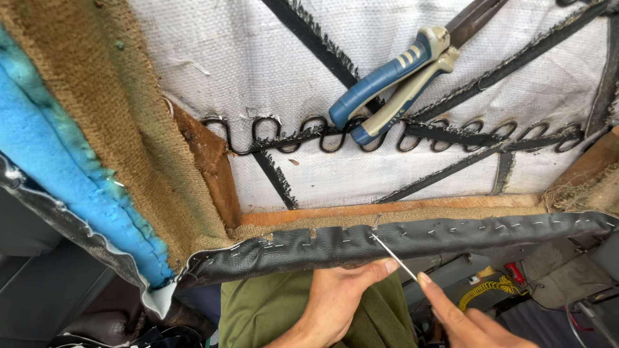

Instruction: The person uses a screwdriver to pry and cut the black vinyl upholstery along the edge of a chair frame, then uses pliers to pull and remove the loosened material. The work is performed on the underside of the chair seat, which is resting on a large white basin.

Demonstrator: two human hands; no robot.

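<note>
The left hand [335, 296] pinches the stapled edge of the black leather strip [400, 238], thumb on top. The right hand [461, 319] grips 1 thin metal tool [393, 256], its tip at a staple just above the left thumb. Beyond, 1 pair of blue pliers [393, 80] lies on the zigzag springs [387, 135].
</note>
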